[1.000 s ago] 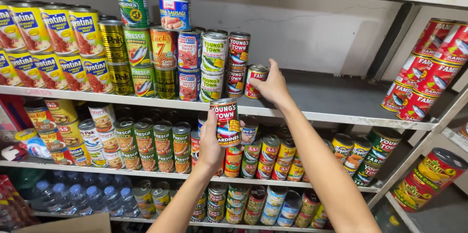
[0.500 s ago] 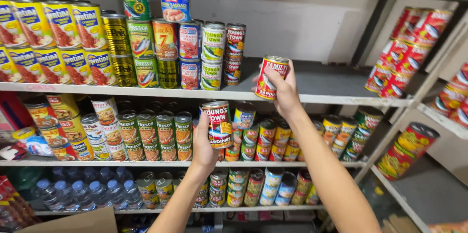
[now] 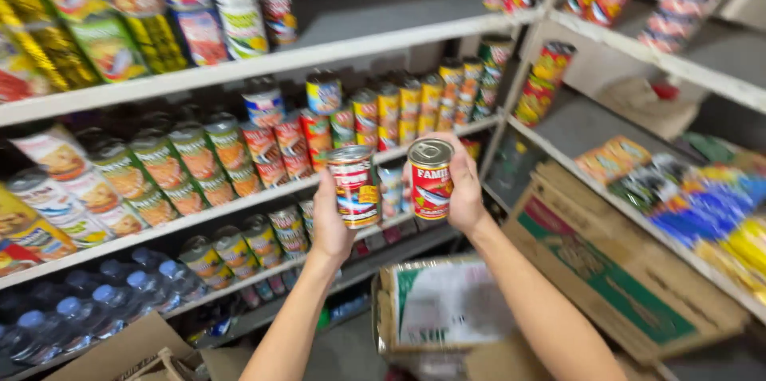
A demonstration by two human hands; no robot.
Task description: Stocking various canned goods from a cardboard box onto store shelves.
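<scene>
Red can (image 3: 431,180) upright in right hand (image 3: 461,189), fingers wrapped around its side. Second can (image 3: 355,186), red and white, upright in left hand (image 3: 331,221), also gripped around side. Both cans side by side, near but apart, held in front of shelves (image 3: 239,70) full of canned food. Cardboard box (image 3: 447,309) below hands. Water bottles (image 3: 72,309) on low shelf at left.

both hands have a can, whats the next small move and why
Probably lower both cans toward the open box below. The left hand and right hand each hold a can clear of the shelves, right above it.
</scene>
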